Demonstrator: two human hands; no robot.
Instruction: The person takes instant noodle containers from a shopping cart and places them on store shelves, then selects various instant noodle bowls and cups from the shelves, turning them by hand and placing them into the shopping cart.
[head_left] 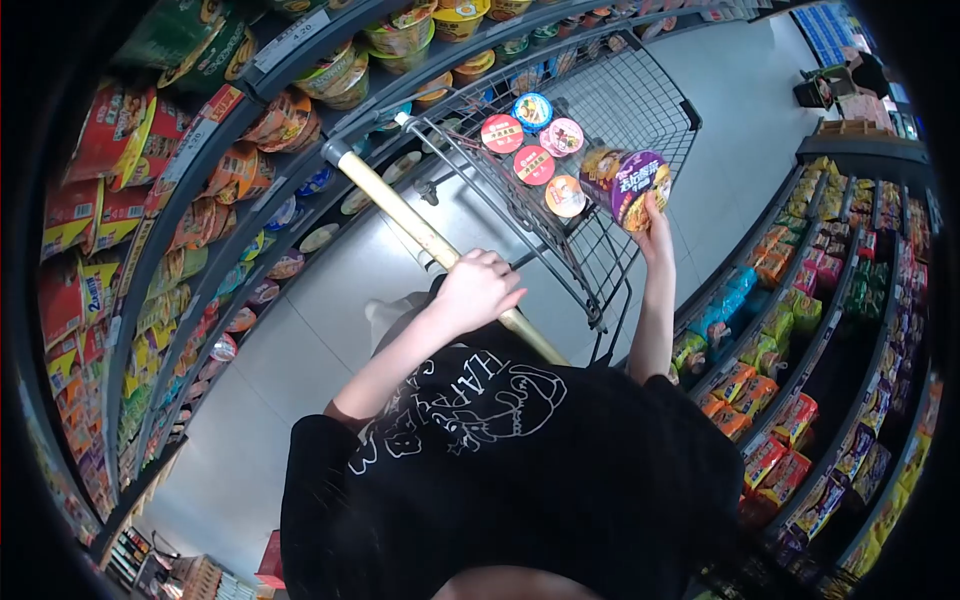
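Note:
My left hand [480, 292] is wrapped over the pale yellow handle [395, 200] of a metal shopping cart, in front of my black shirt. Out to the right, my right hand [653, 232] grips a purple instant noodle tub [624, 185] from its lower side. The tub is tilted and held over the wire basket of the shopping cart [650, 125]. Beside it, several round-lidded cups stand grouped in the cart: a blue-lidded cup [532, 112], a pink-lidded cup [562, 137], red-lidded cups [533, 165] and an orange-lidded cup [566, 196].
Shelves of noodle tubs [335, 75] and packets curve along the left, close to the cart. More shelves with bagged noodles [780, 470] line the right. Grey tiled floor [735, 90] runs ahead between them. Stacked goods [850, 90] stand at the far right.

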